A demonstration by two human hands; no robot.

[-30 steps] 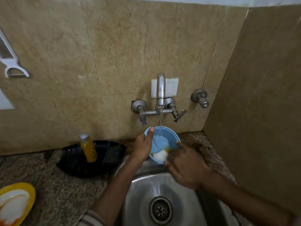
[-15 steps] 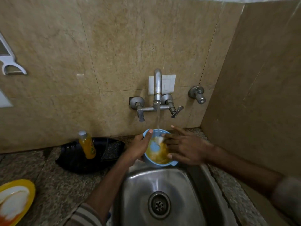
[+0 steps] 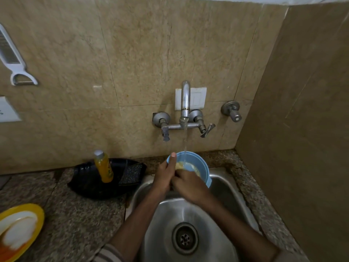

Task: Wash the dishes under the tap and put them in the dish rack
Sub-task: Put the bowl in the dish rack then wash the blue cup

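Blue bowl [image 3: 198, 166] held over the far rim of the steel sink [image 3: 222, 188], tilted toward the camera, directly under the thin stream from the wall tap [image 3: 185, 103]. Gripped at its left rim by the left hand [image 3: 166, 176], thumb hooked over the edge. Scrubbed inside by the right hand [image 3: 188, 188], fingers curled against the yellowish residue; whether a sponge was pinched there, could not tell.

Risks, judged from here: wet, greasy plastic held by one rim only, so a slip and a drop into the basin looked quite possible. Stream landing near the far lip, so a slight tilt could have thrown splash onto the granite counter [image 3: 75, 220] and the wall. Residue still clinging low in the bowl, likely missed if rinsed too briefly.

Further left, black tray [image 3: 88, 184] with an orange soap bottle [image 3: 103, 167] standing upright and a dark scrub pad [image 3: 131, 173] leaning beside it. Near left corner, yellow plate [image 3: 37, 212], still dirty. No dish rack in view.
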